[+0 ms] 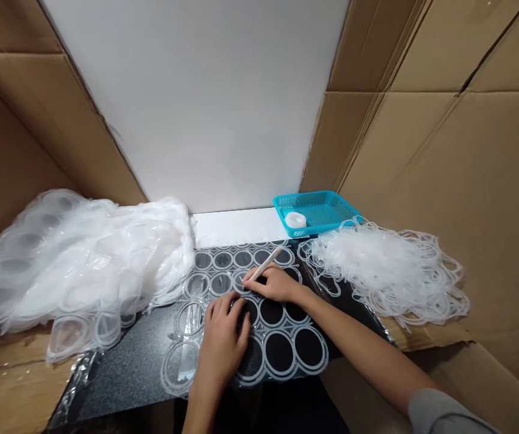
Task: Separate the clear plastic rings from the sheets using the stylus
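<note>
Nearest, your left hand (222, 343) lies flat, fingers spread, pressing one clear sheet of rings (259, 319) onto the black mat (128, 367). Your right hand (275, 283) is pinched shut on one pale stick (266, 263), its tip down at a ring in the sheet's middle rows. Roughly four rows of rings show; an exact count is not clear. Two loose heaps flank you: stacked sheets (73, 259) on your left, tangled rings (386, 271) on your right. Beyond, one blue basket (320, 211) holds one white roll (295, 219). Cardboard walls (467, 169) box in a white board (205, 102).
</note>
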{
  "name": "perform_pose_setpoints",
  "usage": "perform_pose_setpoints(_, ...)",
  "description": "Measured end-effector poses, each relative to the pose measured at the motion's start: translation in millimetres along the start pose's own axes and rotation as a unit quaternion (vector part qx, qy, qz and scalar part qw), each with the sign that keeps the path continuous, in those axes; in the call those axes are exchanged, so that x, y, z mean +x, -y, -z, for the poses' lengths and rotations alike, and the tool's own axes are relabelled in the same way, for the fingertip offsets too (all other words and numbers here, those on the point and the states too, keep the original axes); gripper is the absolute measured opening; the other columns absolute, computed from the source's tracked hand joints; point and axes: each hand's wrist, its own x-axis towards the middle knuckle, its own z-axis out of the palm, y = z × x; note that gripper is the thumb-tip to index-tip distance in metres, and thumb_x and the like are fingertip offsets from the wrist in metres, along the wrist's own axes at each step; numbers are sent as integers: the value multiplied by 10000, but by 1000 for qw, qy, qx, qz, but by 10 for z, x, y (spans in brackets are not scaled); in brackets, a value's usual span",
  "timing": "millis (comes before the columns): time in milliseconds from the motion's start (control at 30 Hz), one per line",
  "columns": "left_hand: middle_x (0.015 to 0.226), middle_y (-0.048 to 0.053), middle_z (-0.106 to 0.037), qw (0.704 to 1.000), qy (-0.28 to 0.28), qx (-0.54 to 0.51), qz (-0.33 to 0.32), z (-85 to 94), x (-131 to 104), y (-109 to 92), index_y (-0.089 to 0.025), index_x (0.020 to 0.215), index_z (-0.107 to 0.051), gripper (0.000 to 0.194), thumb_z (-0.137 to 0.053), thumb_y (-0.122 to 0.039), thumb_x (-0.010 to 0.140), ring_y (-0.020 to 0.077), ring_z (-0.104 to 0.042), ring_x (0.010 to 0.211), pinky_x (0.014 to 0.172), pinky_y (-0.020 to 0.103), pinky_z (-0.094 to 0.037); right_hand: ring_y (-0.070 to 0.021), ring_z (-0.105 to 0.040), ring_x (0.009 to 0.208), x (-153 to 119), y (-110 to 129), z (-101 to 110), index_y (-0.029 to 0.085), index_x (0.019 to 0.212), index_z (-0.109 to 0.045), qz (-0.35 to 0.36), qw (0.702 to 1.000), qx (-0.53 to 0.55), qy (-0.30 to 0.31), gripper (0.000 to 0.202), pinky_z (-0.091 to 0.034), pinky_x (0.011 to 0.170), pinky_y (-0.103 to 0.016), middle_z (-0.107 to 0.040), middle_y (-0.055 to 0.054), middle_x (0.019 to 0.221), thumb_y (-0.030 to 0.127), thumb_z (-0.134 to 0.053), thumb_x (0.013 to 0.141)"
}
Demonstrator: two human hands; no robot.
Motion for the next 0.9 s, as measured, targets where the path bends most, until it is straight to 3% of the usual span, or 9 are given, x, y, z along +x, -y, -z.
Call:
perform_pose_setpoints(233,1357,81,-668,1000,10,9,7,19,0,-33,-253,1251,-681,265,-553,-272,1019,292,-612,1253,1071,516,-493,-237,-764,1060,-14,-23,9,250,943,-822,0,1000,-19,-13,151,-521,1083,-388,-829,-25,1045,354,-714,960)
perform_pose_setpoints(333,1386,84,-671,999,16,44,-3,10,3,-54,-251,1317,-654,322,-547,-259,1014,303,-605,1273,1091,529,-469,-216,-763,1050,-27,-47,32,230,1013,-818,81,996,-38,18,190,-557,1006,-349,-824,-41,1083,335,-660,1006)
perform_pose_setpoints(433,1429,88,-669,996,21,82,-14,-6,10,-75,-235,1380,-610,375,-533,-242,1013,318,-589,1305,1128,570,-415,-226,-743,1130,-64,-70,57,223,1148,-793,187,975,-113,50,259,-552,993,-368,-776,-79,1276,330,-572,1065)
perform_pose_setpoints(500,1449,87,-664,996,23,86,-12,-12,15,-81,-234,1394,-592,384,-530,-242,1016,315,-583,1321,1136,568,-396,-240,-734,1157,-84,-74,57,229,1199,-773,215,960,-171,46,280,-542,1003,-399,-734,-95,1366,317,-533,1083)
perform_pose_setpoints(733,1425,108,-671,996,25,82,4,-22,13,-99,-235,1474,-541,455,-522,-262,1020,314,-588,1316,1140,571,-376,-242,-755,1093,-31,-29,-41,220,1166,-770,178,963,-203,17,248,-546,960,-384,-804,-94,1203,237,-543,1067)
perform_pose_setpoints(900,1387,119,-667,995,28,94,5,-8,10,-115,-220,1380,-623,376,-519,-282,1025,326,-580,1298,1128,571,-399,-225,-753,1093,-10,-31,26,242,1109,-804,103,991,-86,23,235,-555,1003,-374,-822,-47,1137,295,-581,1055)
